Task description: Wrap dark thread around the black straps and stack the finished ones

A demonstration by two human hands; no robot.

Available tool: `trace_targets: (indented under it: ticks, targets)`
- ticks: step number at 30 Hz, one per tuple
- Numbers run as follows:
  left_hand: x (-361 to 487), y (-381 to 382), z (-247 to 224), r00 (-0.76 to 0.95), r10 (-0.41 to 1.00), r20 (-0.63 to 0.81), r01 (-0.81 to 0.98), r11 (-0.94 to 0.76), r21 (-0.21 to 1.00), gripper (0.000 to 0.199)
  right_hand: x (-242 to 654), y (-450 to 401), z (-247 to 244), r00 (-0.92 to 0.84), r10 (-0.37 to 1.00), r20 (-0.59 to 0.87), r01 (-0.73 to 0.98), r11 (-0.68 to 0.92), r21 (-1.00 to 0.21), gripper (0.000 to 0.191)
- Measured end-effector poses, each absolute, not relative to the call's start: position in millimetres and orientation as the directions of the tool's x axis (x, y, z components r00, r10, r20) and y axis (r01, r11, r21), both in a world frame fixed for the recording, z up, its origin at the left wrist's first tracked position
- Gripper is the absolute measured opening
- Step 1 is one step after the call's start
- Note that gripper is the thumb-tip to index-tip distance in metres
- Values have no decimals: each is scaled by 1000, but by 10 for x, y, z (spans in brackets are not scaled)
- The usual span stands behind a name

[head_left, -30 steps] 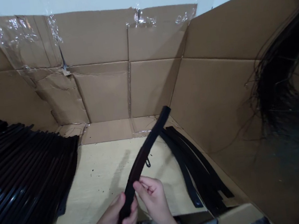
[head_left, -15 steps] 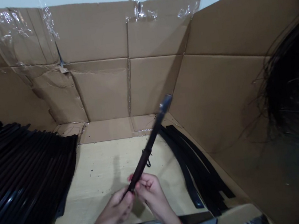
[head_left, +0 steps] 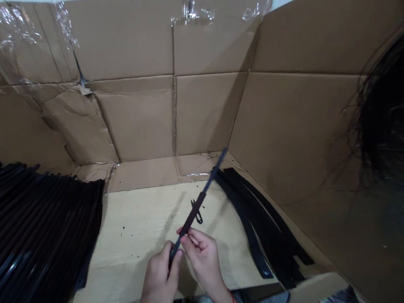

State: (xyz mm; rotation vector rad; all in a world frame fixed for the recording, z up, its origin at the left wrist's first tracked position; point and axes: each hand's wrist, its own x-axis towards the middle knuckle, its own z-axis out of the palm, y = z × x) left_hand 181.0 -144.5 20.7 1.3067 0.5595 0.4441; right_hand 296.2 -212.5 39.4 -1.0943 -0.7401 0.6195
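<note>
Strip: a thin black strip (head_left: 198, 205) is running diagonally up from between the hands toward the far right corner of the pale board, held in the air edge-on, not resting on anything.
Left hand: the left hand (head_left: 158, 278) is grasping the strip's near end, fingers closed around it.
Right hand: the right hand (head_left: 202, 257) is pinching the strip just above the left hand, fingertips pressing on it from the side.
Handling: an even two-handed pinch close together looks best here, since it is keeping the long free end steady.
Small loop: a small black loop (head_left: 196, 213) is sitting just under the strip, possibly on the board; too small to tell if it is attached.
Left stack: many black strips (head_left: 30, 233) are lying in overlapping rows along the board's left edge.
Right pile: curved black strips (head_left: 260, 228) are lying along the right edge.
Surroundings: the pale board (head_left: 132, 242) is lying inside a taped cardboard carton (head_left: 138, 120), with blurred dark hair strands (head_left: 386, 107) hanging across the right of the view.
</note>
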Motion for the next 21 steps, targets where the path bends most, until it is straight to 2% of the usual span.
trace_targets:
  ticks: [1,3,4,5,7,8,10,12,16,18,20,21]
  targets:
    - [1815,-1437,202,815,559,-153,18,238,971,50,2958,-2124,394,580,786,216,-94,327,-940,40]
    - [1836,-1408,183,905,376,-198,66,336,940,55,2951,-2131,392,488,848,209,-85,285,-955,41]
    - [1852,-1392,170,931,301,-206,87,366,927,58,2948,-2137,391,494,840,225,-41,281,-959,41]
    - [1870,-1381,155,933,299,-202,83,368,926,58,2946,-2142,391,539,803,255,21,289,-957,41]
    - [1906,-1381,123,893,410,-187,43,335,941,54,2948,-2151,396,652,693,307,119,306,-945,40]
    - [1921,-1393,108,856,480,-192,35,317,948,53,2954,-2154,399,667,683,297,103,311,-945,39]
    - [1944,-1430,83,863,437,-255,89,364,927,54,2975,-2154,404,584,782,217,-43,297,-954,43]
    - [1954,-1467,76,909,298,-291,159,397,904,60,2991,-2143,403,508,848,153,-146,260,-955,48]
    - [1901,-1487,130,802,579,-147,3,242,970,50,2961,-2124,414,682,705,194,-78,334,-939,42]
    - [1833,-1475,164,829,525,-192,62,255,965,50,2929,-2141,447,578,793,194,-102,306,-947,40]
    - [1768,-1465,182,904,304,-302,194,338,921,54,2905,-2169,484,440,878,189,-84,250,-965,37]
    - [1745,-1465,183,908,280,-311,212,332,919,56,2898,-2184,495,437,877,199,-50,245,-968,35]
